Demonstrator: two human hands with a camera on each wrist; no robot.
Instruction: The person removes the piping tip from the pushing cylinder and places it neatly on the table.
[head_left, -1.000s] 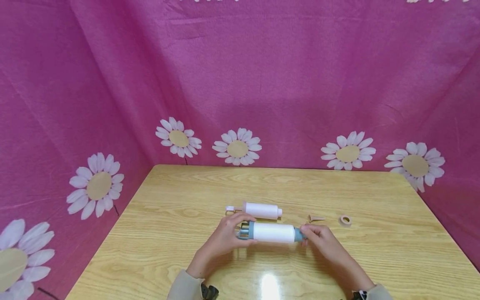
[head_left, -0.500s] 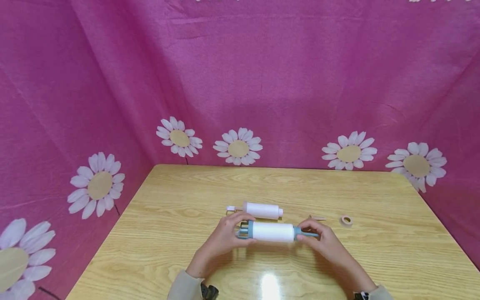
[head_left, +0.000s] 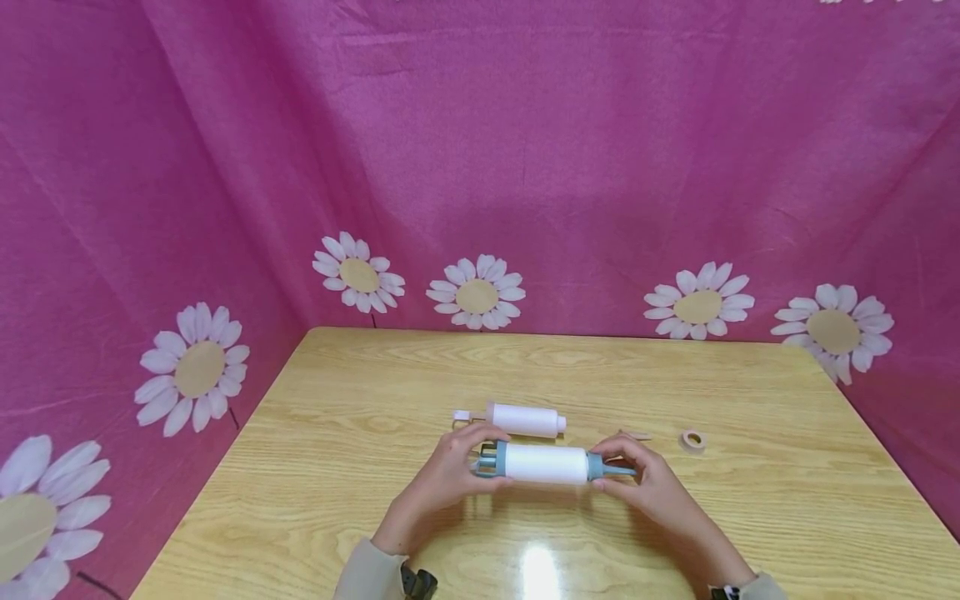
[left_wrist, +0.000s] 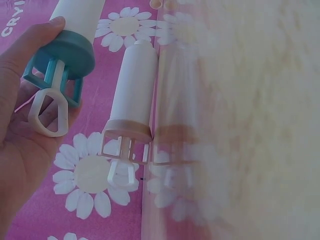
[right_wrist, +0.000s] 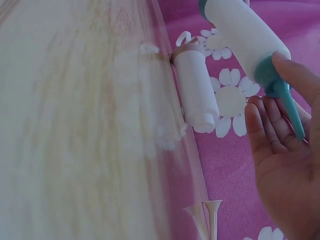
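Observation:
A pastry syringe with a white barrel (head_left: 546,464) and teal ends lies sideways between both hands in the head view. My left hand (head_left: 448,471) grips its teal handle end, thumb on the collar; a pale loop handle (left_wrist: 34,117) sticks out there in the left wrist view. At the other end my right hand (head_left: 647,479) holds the teal collar of the nozzle between thumb and fingers. The slim teal nozzle tip (right_wrist: 292,112) points out over the right palm in the right wrist view. Just beyond lies a second white syringe (head_left: 527,421) with a beige collar.
A beige funnel-shaped nozzle (right_wrist: 213,212) lies beyond my right hand, partly hidden by it in the head view. To its right lies a beige ring (head_left: 692,442). The wooden table (head_left: 360,375) meets a pink flowered cloth (head_left: 562,167) at the back.
My right fingers have moved from covering the nozzle to its collar, so the teal tip now shows. The left hand and the barrel have hardly moved.

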